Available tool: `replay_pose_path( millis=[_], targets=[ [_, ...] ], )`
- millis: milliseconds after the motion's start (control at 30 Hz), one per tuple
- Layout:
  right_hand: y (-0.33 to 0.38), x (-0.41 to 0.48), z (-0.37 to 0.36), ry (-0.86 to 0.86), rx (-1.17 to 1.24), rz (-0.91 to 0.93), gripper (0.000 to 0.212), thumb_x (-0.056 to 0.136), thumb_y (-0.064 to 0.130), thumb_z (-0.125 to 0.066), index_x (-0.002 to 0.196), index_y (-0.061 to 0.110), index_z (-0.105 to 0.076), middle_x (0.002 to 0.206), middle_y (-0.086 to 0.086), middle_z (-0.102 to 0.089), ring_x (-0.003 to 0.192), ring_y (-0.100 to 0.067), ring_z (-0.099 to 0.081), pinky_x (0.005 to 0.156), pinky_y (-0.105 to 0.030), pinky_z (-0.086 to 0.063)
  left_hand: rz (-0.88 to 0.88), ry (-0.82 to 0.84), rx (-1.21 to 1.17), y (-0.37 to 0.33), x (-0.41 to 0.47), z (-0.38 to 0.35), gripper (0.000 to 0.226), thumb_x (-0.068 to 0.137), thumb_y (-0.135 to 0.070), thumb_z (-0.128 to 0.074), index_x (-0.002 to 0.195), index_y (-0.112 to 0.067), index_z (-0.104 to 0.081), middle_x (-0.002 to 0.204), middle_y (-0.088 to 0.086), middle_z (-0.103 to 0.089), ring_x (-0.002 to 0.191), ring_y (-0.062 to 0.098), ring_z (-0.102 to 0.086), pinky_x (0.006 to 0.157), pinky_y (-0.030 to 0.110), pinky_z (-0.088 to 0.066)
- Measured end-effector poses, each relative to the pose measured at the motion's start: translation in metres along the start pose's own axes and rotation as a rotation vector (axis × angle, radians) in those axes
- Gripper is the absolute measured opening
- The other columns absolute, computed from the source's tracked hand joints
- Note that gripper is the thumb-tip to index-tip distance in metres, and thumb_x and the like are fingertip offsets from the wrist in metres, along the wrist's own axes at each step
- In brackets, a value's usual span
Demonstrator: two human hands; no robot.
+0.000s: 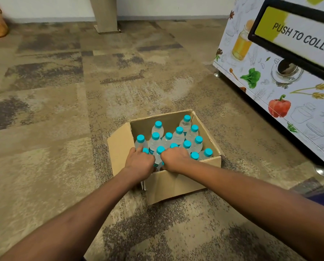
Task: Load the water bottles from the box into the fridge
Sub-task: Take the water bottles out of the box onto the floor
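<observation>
Cardboard box (pixel 176 182), lower centre of frame, on carpet (pixel 63 110): upright water bottles (pixel 179 135), teal caps. Left hand (pixel 138 162) and right hand (pixel 174 159) both curled around bottles at near edge. Printed cabinet (pixel 270 81), upper right.

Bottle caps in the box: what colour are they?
Turquoise blue, on every bottle cap visible in the cardboard box; seen in the head view.
</observation>
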State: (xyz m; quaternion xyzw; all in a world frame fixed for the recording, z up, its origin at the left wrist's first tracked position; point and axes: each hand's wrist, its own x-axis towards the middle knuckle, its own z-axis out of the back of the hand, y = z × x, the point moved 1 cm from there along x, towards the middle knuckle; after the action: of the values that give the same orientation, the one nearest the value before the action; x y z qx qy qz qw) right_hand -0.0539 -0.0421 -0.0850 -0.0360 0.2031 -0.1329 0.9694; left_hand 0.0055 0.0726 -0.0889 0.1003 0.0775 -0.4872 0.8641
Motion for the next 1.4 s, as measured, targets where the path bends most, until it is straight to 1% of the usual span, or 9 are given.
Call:
replay_pose_path(
  millis=[233,367,500,633,800,900,1033,1167,1400],
  targets=[
    [-0.003,0.000,-0.007,-0.033,0.175,-0.043,0.023,0.088,0.036,-0.063,0.082,0.018,-0.051,0.070,0.000,-0.047,0.074,-0.015,-0.051,0.059,-0.026,-0.040,-0.012,0.074,0.042,-0.005,0.005,-0.005,0.028,0.096,-0.039,-0.051,0.117,-0.022,-0.060,0.115,0.006,-0.060,0.115,0.026,-0.041,0.093,0.043,-0.033],
    [-0.006,-0.002,-0.005,-0.029,0.229,-0.035,0.022,0.087,0.035,-0.063,0.082,0.017,-0.051,0.071,0.000,-0.047,0.076,-0.016,-0.052,0.060,-0.026,-0.042,-0.054,0.068,0.074,-0.008,0.002,-0.001,0.022,0.096,-0.029,-0.052,0.114,-0.019,-0.060,0.111,0.006,-0.061,0.111,0.025,-0.043,0.095,0.043,-0.031],
    [-0.012,-0.010,-0.001,-0.096,0.270,-0.019,0.030,0.085,0.039,-0.063,0.072,0.019,-0.044,0.069,0.000,-0.047,0.071,-0.016,-0.050,0.050,-0.025,-0.032,-0.052,0.031,0.016,-0.006,-0.004,0.002,0.016,0.097,-0.023,-0.047,0.106,-0.014,-0.057,0.107,0.007,-0.059,0.102,0.024,-0.043,0.091,0.042,-0.031],
    [-0.019,-0.021,0.011,-0.221,0.293,-0.008,0.034,0.080,0.043,-0.062,0.068,0.019,-0.041,0.068,-0.003,-0.050,0.068,-0.021,-0.052,0.048,-0.028,-0.031,0.011,-0.095,-0.078,-0.004,-0.010,0.014,0.016,0.093,-0.030,-0.041,0.096,-0.014,-0.044,0.100,0.012,-0.058,0.088,0.024,-0.039,0.081,0.041,-0.031],
    [-0.024,-0.044,0.048,-0.403,0.310,0.005,0.035,0.077,0.045,-0.062,0.065,0.021,-0.040,0.061,-0.001,-0.048,0.060,-0.021,-0.049,0.044,-0.027,-0.026,0.030,-0.280,-0.153,0.013,-0.030,0.049,0.019,0.092,-0.036,-0.042,0.090,-0.017,-0.040,0.094,0.006,-0.059,0.089,0.022,-0.036,0.076,0.038,-0.027],
    [-0.024,-0.059,0.070,-0.490,0.342,0.036,0.040,0.075,0.044,-0.063,0.061,0.027,-0.030,0.061,0.000,-0.051,0.058,-0.020,-0.050,0.047,-0.028,-0.032,0.044,-0.365,-0.199,0.028,-0.051,0.071,0.021,0.093,-0.039,-0.041,0.094,-0.018,-0.044,0.094,0.001,-0.059,0.090,0.019,-0.034,0.076,0.034,-0.023],
    [-0.017,-0.072,0.088,-0.567,0.368,0.081,0.029,0.074,0.048,-0.062,0.074,0.021,-0.049,0.067,0.002,-0.058,0.061,-0.018,-0.053,0.049,-0.029,-0.038,0.068,-0.389,-0.183,0.043,-0.081,0.091,0.031,0.094,-0.044,-0.037,0.107,-0.019,-0.050,0.103,-0.001,-0.061,0.100,0.019,-0.036,0.077,0.035,-0.021],
    [0.004,-0.084,0.090,-0.537,0.385,0.114,0.033,0.072,0.048,-0.063,0.085,0.018,-0.060,0.075,0.000,-0.064,0.069,-0.020,-0.059,0.058,-0.034,-0.050,0.060,-0.378,-0.167,0.052,-0.105,0.096,0.031,0.095,-0.045,-0.038,0.111,-0.021,-0.051,0.105,-0.004,-0.060,0.105,0.018,-0.036,0.084,0.037,-0.025],
    [0.058,-0.085,0.045,-0.304,0.363,0.229,0.037,0.074,0.050,-0.064,0.093,0.018,-0.063,0.078,-0.001,-0.064,0.070,-0.019,-0.057,0.056,-0.031,-0.045,-0.122,-0.134,-0.032,0.059,-0.125,0.049,0.036,0.096,-0.051,-0.039,0.118,-0.025,-0.047,0.107,-0.002,-0.064,0.111,0.021,-0.037,0.089,0.040,-0.027]
  ],
)
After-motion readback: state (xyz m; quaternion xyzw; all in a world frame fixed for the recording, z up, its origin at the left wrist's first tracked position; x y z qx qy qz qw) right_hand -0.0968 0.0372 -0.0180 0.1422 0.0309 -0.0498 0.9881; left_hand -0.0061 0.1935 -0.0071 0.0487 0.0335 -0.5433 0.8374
